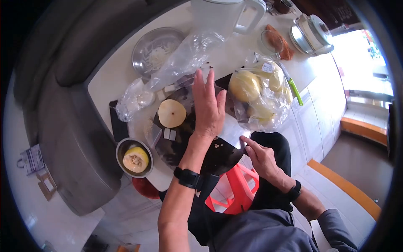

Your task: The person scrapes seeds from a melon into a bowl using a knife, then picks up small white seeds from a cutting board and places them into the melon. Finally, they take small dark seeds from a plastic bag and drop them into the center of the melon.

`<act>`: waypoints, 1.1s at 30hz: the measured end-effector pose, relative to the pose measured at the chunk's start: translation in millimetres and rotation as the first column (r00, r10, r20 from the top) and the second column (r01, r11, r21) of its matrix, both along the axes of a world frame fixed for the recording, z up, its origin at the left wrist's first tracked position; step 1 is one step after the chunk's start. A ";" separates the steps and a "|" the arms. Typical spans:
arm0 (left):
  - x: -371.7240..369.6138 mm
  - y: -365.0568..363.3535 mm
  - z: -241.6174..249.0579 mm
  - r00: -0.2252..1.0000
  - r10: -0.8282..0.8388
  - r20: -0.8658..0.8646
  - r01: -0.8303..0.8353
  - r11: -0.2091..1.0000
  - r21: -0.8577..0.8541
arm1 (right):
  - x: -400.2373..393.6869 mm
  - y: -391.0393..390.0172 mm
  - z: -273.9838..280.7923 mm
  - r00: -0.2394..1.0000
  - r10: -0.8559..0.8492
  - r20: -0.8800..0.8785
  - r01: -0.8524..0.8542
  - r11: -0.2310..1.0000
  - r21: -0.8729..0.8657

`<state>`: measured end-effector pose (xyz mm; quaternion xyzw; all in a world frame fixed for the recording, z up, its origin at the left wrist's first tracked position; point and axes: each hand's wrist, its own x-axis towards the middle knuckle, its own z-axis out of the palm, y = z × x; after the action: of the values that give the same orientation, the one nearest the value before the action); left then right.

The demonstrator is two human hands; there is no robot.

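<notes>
Left hand: open point(208, 107), fingers extended and spread, above the dark chopping board point(176, 147); whether it touches anything below cannot be told.
Right hand: grasping point(262, 159) the broad-bladed cleaver point(233, 132) at its handle end.
Cleaver: blade over the board's right part, between the hands.
Pale round cut fruit point(172, 113): on the board, left of the left hand; small white blocks point(170, 134) just below.
Metal bowl point(119, 158): left of the board, holding a seeded yellow fruit half point(136, 159).
Clear bag point(268, 115): right of the board, containing yellow fruit point(244, 85).
</notes>
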<state>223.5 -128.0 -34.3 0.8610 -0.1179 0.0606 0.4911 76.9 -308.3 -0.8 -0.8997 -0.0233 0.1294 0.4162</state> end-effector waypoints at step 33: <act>-52.3 -17.3 -25.8 0.992 0.079 -0.098 -0.001 0.782 0.623 | 4.9 -12.5 -25.0 0.976 0.114 -0.185 -0.173 0.920 -0.350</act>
<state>171.1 -145.3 -60.1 0.9789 -0.0838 -0.0225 0.1848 81.8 -320.8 -25.8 -0.9437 -0.0314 0.2338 0.2319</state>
